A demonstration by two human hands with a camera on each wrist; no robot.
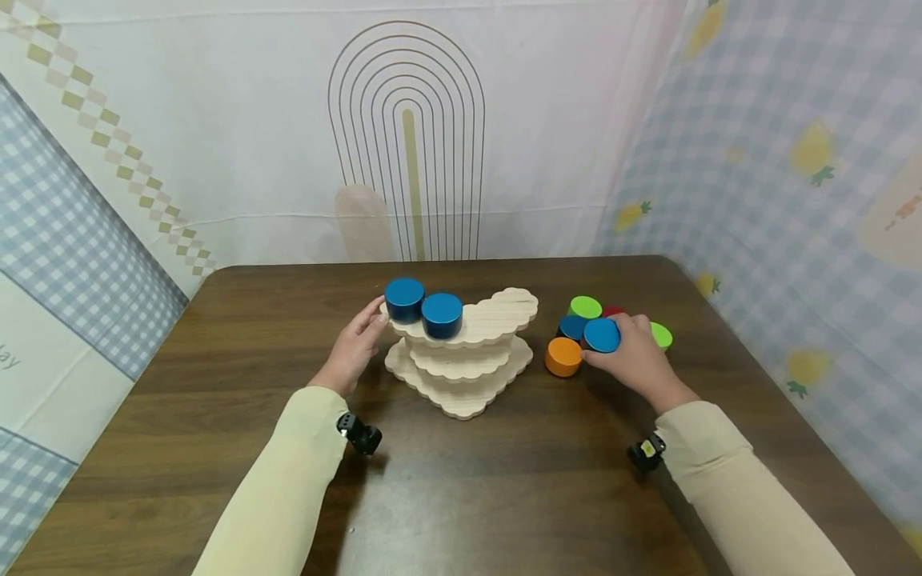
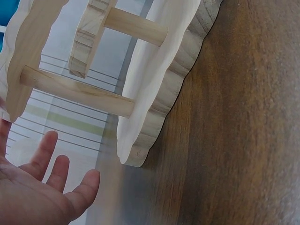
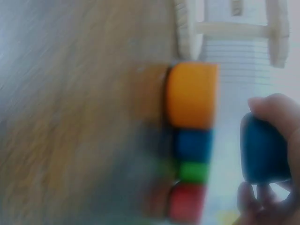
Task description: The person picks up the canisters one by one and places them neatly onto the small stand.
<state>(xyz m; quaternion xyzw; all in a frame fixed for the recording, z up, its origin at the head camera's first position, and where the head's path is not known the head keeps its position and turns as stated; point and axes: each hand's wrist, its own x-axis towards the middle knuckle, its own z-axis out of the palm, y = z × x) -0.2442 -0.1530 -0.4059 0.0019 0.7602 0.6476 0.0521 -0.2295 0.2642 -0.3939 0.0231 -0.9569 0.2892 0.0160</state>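
Observation:
A pale wooden tiered stand (image 1: pixel 464 372) with scalloped shelves joined by dowels (image 2: pixel 77 91) stands mid-table. Two blue cylinders, the left one (image 1: pixel 404 301) and the right one (image 1: pixel 442 316), sit on the left part of its top shelf (image 1: pixel 497 316). My left hand (image 1: pixel 354 344) is at that shelf's left end, fingertips beside the left cylinder; in the left wrist view its lower fingers (image 2: pixel 58 173) are loosely extended. My right hand (image 1: pixel 634 356) grips another blue cylinder (image 3: pixel 265 150) between thumb and fingers, raised above the table.
Right of the stand, an orange cylinder (image 1: pixel 563 358), a dark blue one (image 1: pixel 572 326), a red one (image 3: pixel 187 202) and two lime green ones, one at the back (image 1: pixel 585 306) and one at the right (image 1: pixel 661 336), stand grouped on the brown wooden table (image 1: pixel 475 496). Patterned cloths hang around it.

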